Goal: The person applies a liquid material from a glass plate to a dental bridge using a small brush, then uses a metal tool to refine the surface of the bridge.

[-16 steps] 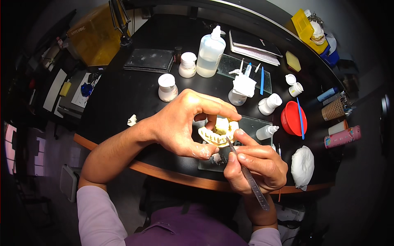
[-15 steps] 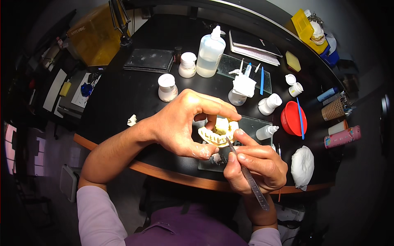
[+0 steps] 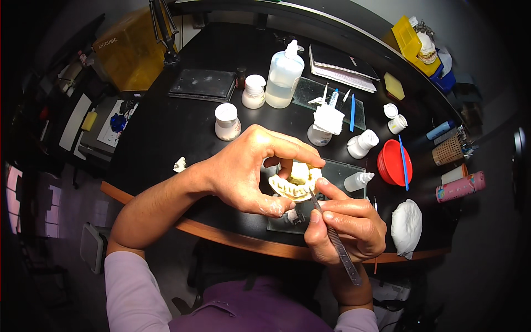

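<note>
A pale yellow dental cast with a row of teeth point(image 3: 293, 191) is held above the black table. My left hand point(image 3: 238, 174) curls around it, thumb at its near edge and fingers over its far side. My right hand point(image 3: 357, 227) grips a flat metal scalpel handle with ruled marks point(image 3: 342, 255) like a pen. Its tip meets the front teeth at the cast's right side; the fine end is too small to make out. My right fingertips rest against the cast's edge. White powder marks my left thumb. Below lies a glass slab point(image 3: 335, 170).
A small dropper bottle point(image 3: 358, 181) sits on the slab's right side. Further right are a red bowl point(image 3: 391, 163) with a blue stick across it and a white cloth bundle point(image 3: 407, 228). White jars point(image 3: 227, 123) and a large clear bottle point(image 3: 284, 74) stand behind my hands.
The whole view has shifted slightly. The cast has tilted a little in my left hand, and the scalpel tip sits slightly further right along the teeth. Both grips are unchanged.
</note>
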{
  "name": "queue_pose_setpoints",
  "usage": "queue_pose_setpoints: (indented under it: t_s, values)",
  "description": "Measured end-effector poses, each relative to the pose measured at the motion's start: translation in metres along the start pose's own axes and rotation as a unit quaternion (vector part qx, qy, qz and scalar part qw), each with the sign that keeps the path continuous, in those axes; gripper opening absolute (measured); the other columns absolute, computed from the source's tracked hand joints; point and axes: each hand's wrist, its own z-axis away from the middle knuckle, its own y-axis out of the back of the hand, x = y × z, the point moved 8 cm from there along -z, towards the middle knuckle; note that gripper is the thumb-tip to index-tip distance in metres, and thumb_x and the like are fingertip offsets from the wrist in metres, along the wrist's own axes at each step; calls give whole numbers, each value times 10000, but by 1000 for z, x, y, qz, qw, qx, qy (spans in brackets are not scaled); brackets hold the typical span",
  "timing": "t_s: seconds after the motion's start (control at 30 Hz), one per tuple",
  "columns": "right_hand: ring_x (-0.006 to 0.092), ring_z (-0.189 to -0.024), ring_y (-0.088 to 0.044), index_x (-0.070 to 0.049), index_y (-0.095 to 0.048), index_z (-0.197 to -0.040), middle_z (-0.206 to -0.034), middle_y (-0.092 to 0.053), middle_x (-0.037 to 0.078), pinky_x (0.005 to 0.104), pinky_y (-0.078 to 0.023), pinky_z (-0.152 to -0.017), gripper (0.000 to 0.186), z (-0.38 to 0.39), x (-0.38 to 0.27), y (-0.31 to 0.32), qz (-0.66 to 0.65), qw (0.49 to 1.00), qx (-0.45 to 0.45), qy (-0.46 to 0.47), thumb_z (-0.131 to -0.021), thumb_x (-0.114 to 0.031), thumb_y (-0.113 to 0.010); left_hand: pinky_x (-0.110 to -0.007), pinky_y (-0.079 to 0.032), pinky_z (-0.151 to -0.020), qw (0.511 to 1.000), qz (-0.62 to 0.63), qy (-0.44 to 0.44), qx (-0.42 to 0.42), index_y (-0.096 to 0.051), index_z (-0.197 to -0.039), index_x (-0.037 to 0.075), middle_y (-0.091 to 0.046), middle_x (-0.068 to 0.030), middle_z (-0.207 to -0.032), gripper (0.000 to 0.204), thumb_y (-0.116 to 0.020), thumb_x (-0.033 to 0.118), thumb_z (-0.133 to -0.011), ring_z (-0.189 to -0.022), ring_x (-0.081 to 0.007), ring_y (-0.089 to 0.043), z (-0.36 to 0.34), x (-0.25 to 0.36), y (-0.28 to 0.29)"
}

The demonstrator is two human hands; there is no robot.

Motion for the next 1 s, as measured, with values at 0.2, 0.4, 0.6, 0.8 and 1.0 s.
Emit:
queue_pose_setpoints:
  t_s: [0.2,0.4,0.6,0.8,1.0]
  values:
    - [355,-1005,-778,-41,-682,-983,-922,-720,108,422,-673,-886,275,1,-2,-3,27,999,-12,20,-780,49,-844,-269,-563,-686,1000,10,10,-5,-708,-1278,-46,-719,-198,-1248,668,-826,164,-656,-777,-144,-655,1,-3,-1]
    - [346,-1011,-778,-46,-689,-997,-911,-723,101,430,-668,-908,294,2,-3,-5,40,999,-16,32,-769,47,-850,-268,-562,-687,1000,15,22,-3,-705,-1286,-44,-714,-196,-1254,665,-827,160,-665,-788,-143,-653,2,-5,-1]
    - [347,-1014,-777,-44,-694,-1000,-916,-731,106,440,-665,-915,293,2,-3,-6,52,998,-19,32,-769,42,-851,-267,-560,-688,999,20,25,-3,-703,-1291,-42,-713,-192,-1256,666,-831,157,-668,-789,-142,-649,2,-5,0]
    - [348,-1014,-777,-41,-699,-988,-918,-730,110,441,-664,-916,277,2,-3,-6,48,998,-16,30,-770,44,-848,-267,-559,-688,1000,20,22,0,-703,-1289,-41,-712,-192,-1260,666,-834,156,-667,-784,-140,-647,2,-4,0]
    - [352,-1010,-778,-37,-698,-986,-925,-726,115,438,-665,-910,274,3,-2,-5,46,998,-14,29,-770,47,-845,-268,-559,-685,1000,16,25,-3,-704,-1289,-39,-713,-191,-1259,666,-836,157,-665,-777,-139,-645,2,-5,0]
